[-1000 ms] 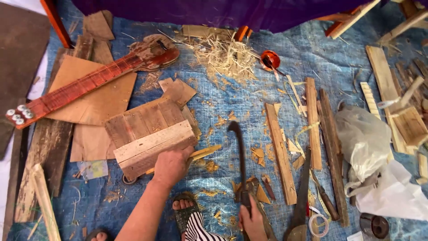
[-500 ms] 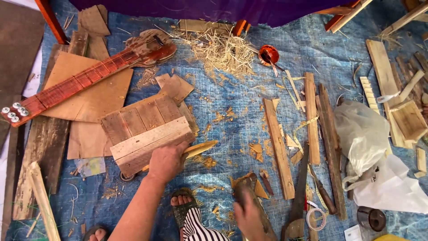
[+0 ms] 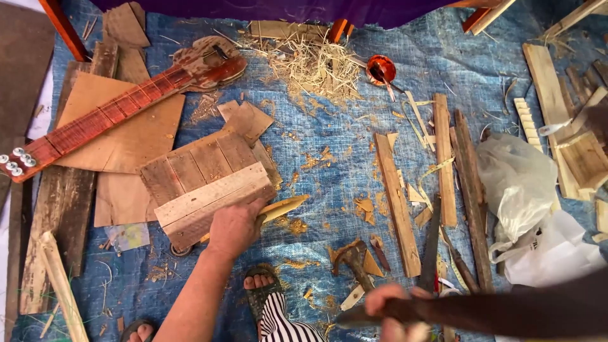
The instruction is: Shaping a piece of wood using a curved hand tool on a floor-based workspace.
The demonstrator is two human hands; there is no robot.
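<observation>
My left hand (image 3: 234,227) grips one end of a pale yellow wood sliver (image 3: 285,206) and rests against the lower edge of a panel of brown planks (image 3: 196,171) lying on the blue tarp (image 3: 329,171). My right hand (image 3: 392,313), at the bottom edge, is closed around the handle of a long dark blade (image 3: 506,310). The blade stretches blurred to the right, across the bottom corner. A small hatchet-like tool (image 3: 352,256) lies on the tarp just above my right hand. My sandalled foot (image 3: 259,291) is between the two hands.
A red stringed instrument (image 3: 114,114) lies at the upper left on thin boards. Wood slats (image 3: 396,202) and sticks lie in the middle right, white plastic bags (image 3: 525,196) at the right, a straw pile (image 3: 313,63) and an orange cup (image 3: 380,67) at the top.
The dark blade stood upright over the tarp a second ago; my right hand has swung it down and to the right. My left hand stays on the sliver.
</observation>
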